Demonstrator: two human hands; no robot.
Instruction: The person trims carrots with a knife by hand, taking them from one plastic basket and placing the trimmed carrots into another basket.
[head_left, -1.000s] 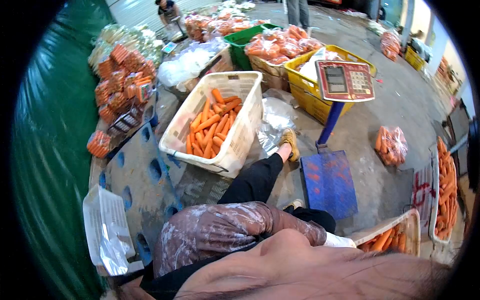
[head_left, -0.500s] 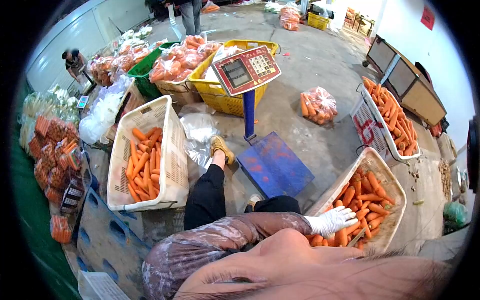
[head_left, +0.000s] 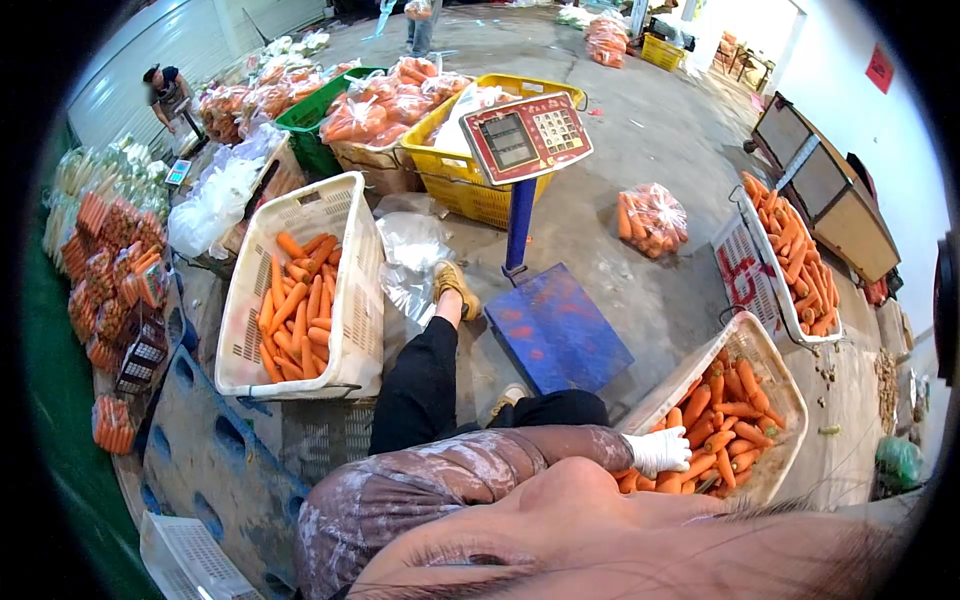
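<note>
My left hand [head_left: 658,452], in a white glove, reaches across to the right from a brown stained sleeve [head_left: 450,475]. Its fingers are curled down among the loose carrots [head_left: 735,410] in the white crate [head_left: 790,440] at the lower right. What lies under the fingers is hidden. My right hand is out of sight. Another white crate [head_left: 235,340], on the left, holds more loose carrots [head_left: 300,310]. Between the two crates is the blue scale platform [head_left: 560,330], with a red display [head_left: 527,137] on a blue post.
A bagged bunch of carrots [head_left: 652,220] lies on the floor past the scale. A yellow crate [head_left: 480,195] and green crate [head_left: 310,148] stand beyond. A full carrot crate [head_left: 745,265] is at right. Two people are in the background, one at a small scale [head_left: 178,172].
The view has swung right, bringing the lower-right crate into sight. My left hand, spread over its carrots half a second ago, now has curled fingers.
</note>
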